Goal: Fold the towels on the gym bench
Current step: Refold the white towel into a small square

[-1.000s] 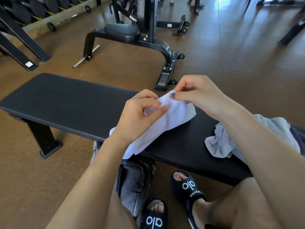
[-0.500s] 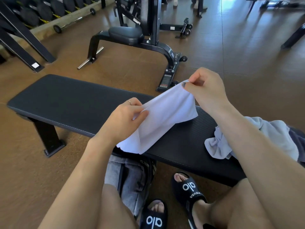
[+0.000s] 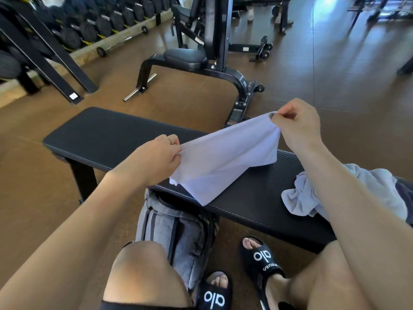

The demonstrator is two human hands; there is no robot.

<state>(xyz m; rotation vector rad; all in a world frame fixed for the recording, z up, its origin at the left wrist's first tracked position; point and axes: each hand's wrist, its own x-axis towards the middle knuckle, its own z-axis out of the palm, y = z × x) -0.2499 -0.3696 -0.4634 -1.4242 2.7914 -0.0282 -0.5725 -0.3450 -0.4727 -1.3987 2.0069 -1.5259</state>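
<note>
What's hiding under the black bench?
Under the bench sits a grey bag on the floor. Its top goes behind the bench edge, so that part is hidden.

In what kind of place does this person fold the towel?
It is most likely a gym. A long rack of dumbbells runs along the far left, an adjustable weight bench stands behind, and the flat padded bench is in front of the person.
</note>
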